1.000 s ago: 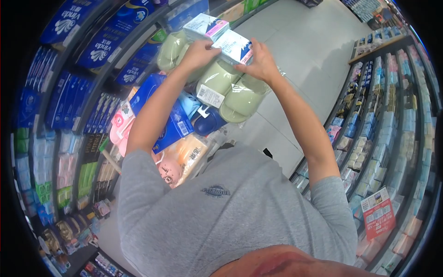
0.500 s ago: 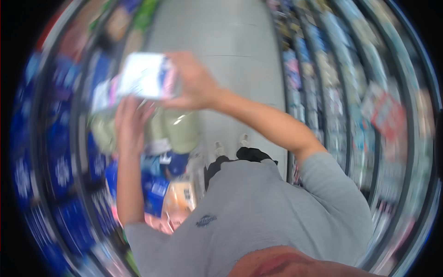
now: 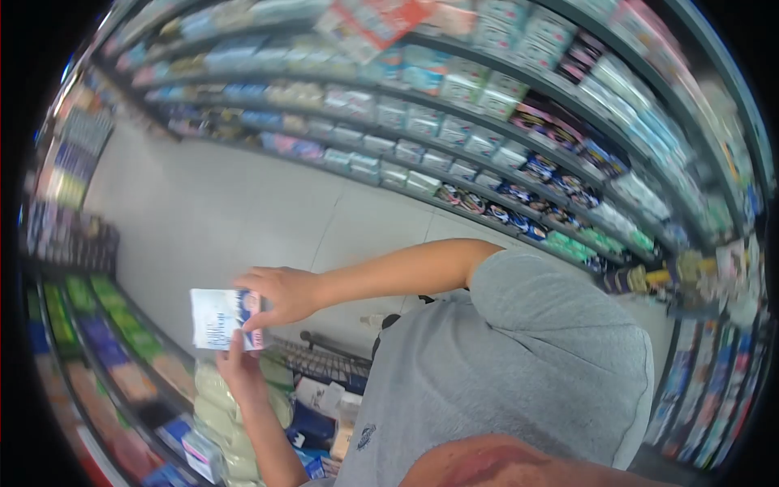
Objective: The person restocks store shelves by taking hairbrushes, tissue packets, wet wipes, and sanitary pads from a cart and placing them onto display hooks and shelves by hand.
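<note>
A white pack with blue and pink print is held between both hands at the left. My right hand grips its right end, thumb below and fingers above. The fingers of my left hand press against its lower edge. Below the hands are pale green slippers in clear wrap, partly behind my left forearm. A second white pack lies at their left side. Dark blue and beige packaged goods show between my left forearm and my shirt.
A wire cart stands beside my body, with goods in it. Long shelves of packaged goods run across the top and right. Another shelf is at the lower left. Grey floor tiles lie between the shelves.
The view has swung round toward the opposite shelves. The held pack and both hands now appear lower in view. The second pack is now beside the slippers, apart from the held one.
</note>
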Available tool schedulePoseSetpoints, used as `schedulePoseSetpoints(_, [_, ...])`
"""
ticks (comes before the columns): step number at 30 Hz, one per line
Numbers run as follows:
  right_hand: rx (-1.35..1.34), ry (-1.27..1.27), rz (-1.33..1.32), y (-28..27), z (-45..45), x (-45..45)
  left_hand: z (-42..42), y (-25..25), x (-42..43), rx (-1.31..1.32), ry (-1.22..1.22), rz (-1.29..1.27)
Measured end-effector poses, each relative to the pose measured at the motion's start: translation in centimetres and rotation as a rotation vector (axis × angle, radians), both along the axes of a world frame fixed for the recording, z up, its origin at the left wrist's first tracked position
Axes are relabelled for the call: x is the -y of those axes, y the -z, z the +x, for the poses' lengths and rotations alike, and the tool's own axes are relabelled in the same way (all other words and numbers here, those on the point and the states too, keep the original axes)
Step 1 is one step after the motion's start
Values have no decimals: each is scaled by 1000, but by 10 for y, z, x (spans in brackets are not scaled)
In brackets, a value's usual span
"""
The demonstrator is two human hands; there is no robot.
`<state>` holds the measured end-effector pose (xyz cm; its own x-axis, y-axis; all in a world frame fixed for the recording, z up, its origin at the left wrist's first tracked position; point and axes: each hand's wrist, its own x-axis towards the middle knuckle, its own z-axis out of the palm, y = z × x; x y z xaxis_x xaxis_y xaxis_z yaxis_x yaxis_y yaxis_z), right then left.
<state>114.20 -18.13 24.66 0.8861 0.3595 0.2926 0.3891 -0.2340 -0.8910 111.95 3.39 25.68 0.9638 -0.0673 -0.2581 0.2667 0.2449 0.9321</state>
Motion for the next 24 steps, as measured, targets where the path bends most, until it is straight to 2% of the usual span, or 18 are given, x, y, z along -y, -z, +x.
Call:
schedulePoseSetpoints(1, [14, 52, 5, 8, -10, 29, -1, 7, 26, -2, 104, 14])
schedulePoseSetpoints(3, [-307, 123, 161, 34, -36, 88, -10, 17, 86, -21, 272, 60])
schedulePoseSetpoints(6, [-362, 299, 305, 49, -103, 191, -37, 16, 195, -43, 530, 71])
schedulePoseSetpoints(7, [-347, 335, 316, 55, -128, 222, -48, 16, 231, -34, 568, 77])
schedulePoseSetpoints(9, [-354, 426, 584, 66, -181, 282, -72, 18, 302, -72, 778, 64])
schedulePoseSetpoints(15, [-328, 894, 675, 66, -350, 418, -164, 30, 491, -74, 1211, 9])
schedulePoseSetpoints(18, [-298, 1130, 785, 52, -426, 459, -221, 28, 575, -176, 1308, -42])
schedulePoseSetpoints(24, [2, 1623, 946, 52, -544, 517, -333, 29, 692, 27, 1510, -40])
